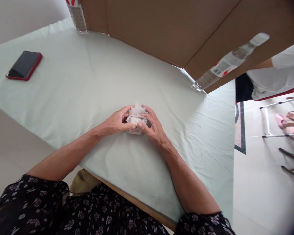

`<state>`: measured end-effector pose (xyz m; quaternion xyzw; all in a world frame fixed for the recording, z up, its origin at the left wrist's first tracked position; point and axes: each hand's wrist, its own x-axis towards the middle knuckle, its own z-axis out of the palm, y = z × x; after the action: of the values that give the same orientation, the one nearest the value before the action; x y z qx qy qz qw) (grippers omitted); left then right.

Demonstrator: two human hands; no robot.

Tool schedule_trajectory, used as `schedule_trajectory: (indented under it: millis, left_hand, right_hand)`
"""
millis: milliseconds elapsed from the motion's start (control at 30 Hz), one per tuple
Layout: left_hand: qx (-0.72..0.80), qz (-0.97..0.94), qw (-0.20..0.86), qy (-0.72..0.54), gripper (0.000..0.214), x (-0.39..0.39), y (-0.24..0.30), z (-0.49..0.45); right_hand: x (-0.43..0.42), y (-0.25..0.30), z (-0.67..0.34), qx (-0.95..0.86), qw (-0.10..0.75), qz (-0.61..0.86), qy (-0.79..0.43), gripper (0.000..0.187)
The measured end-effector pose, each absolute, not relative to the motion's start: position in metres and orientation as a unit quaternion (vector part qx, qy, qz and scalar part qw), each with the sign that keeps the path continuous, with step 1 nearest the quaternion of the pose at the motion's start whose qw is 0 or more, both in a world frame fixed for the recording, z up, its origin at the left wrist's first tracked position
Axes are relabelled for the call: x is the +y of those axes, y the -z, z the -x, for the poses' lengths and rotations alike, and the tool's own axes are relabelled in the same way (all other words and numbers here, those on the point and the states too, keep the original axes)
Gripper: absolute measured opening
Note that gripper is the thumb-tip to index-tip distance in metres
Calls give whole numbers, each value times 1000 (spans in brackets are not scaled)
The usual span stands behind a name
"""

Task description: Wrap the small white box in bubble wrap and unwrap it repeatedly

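Note:
On the pale green cloth in front of me stands a small white paper-wrapped packet [136, 120], its thin wrapping raised at the back and faint pinkish print on the near side. My left hand [119, 121] curls around its left side, thumb along the near top edge. From the right, my right hand [153, 124] closes on it, with the thumb at the near edge and the fingers behind. What lies inside the wrapping cannot be made out.
A phone [24, 65] in a red case lies at the far left. Brown cardboard [147, 29] stands along the back, with one plastic bottle [78, 19] at its left and another bottle [229, 63] at its right. Beyond the table's right edge, a person in a white sleeve [287, 57] sits.

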<state>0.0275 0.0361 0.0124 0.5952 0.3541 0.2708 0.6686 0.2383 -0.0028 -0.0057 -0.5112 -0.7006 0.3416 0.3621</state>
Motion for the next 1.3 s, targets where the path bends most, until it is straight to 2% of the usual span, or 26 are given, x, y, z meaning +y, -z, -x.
schedule_trajectory:
  millis: [167, 367, 500, 800, 900, 967, 1133, 1300]
  left_hand:
    - [335, -587, 688, -264, 92, 37, -14, -28]
    - [352, -570, 700, -249, 103, 41, -12, -27]
    - [355, -576, 693, -249, 101, 41, -11, -27]
    - [345, -581, 694, -250, 98, 42, -9, -26]
    - [336, -576, 704, -245, 99, 42, -11, -26]
    - [336, -575, 706, -242, 100, 42, -13, -26]
    - [353, -576, 698, -237, 101, 42, -14, -26]
    - [372, -584, 674, -257, 91, 41, -8, -28]
  right_hand:
    - [0, 6, -235, -710, 351, 486, -369, 52]
    - [-6, 14, -227, -682, 414, 521, -303, 49]
    - [-10, 16, -228, -682, 430, 526, -271, 45]
    - [-7, 12, -227, -689, 391, 511, -332, 51]
    - [-8, 13, -225, -677, 404, 506, -350, 50]
    - [-9, 14, -226, -648, 432, 506, -371, 55]
    - [-6, 18, -234, -584, 452, 516, -434, 87]
    - [-5, 18, -233, -581, 437, 523, -445, 88]
